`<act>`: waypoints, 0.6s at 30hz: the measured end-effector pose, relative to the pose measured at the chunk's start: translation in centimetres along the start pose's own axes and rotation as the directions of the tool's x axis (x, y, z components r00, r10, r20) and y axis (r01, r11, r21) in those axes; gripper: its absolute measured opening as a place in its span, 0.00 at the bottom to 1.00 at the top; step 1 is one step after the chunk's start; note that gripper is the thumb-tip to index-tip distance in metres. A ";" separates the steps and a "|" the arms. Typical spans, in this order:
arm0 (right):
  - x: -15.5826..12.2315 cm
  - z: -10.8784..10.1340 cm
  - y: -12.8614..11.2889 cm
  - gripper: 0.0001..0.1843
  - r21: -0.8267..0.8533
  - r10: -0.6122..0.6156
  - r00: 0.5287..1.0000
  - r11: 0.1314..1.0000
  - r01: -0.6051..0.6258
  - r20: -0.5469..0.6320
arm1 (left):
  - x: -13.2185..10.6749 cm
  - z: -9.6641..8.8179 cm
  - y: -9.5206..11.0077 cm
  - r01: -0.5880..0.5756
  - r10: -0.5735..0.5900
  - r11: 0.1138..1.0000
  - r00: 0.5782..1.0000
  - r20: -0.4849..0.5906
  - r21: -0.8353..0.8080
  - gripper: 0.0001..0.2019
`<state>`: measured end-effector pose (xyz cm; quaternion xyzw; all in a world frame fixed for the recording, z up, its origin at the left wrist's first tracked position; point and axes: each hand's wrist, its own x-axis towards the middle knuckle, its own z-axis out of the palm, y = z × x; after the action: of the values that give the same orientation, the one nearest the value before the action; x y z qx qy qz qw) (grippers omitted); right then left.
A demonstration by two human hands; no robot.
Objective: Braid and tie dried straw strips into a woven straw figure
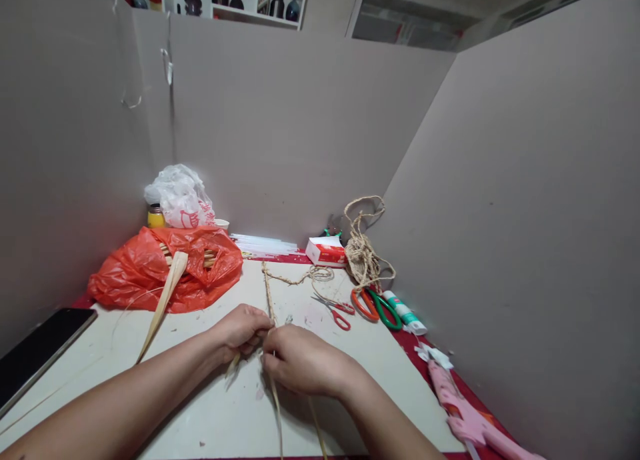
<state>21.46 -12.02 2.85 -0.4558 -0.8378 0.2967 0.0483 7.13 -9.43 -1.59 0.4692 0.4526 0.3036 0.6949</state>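
Observation:
My left hand (243, 332) and my right hand (303, 360) meet at the middle of the white table (210, 407), fingers curled. Both pinch pale straw strips (275, 400) where they join a braided straw cord (268, 290) that runs away from me across the table. Loose strip ends trail toward me under my right wrist. A single wide dried leaf (165, 300) pokes out of the red plastic bag (150, 273) at the left.
Small red scissors (334, 308), orange-and-green scissors (375, 307), a glue stick (405, 315), a twine bundle (363, 250) and a small red-white box (326, 251) lie at the right. A pink glue gun (465, 417) is near right; a dark tablet (40, 350) at left. Cardboard walls surround.

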 end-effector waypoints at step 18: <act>3.3 0.4 5.8 0.25 0.802 0.068 0.992 0.584 -0.127 0.108 | -0.1 -0.6 0.5 -0.027 0.023 0.999 0.994 0.110 0.036 0.13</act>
<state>23.72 -7.22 -1.26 -0.4196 -0.5874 0.6608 0.2056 6.55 -9.11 -1.21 0.5039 0.4135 0.2775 0.7058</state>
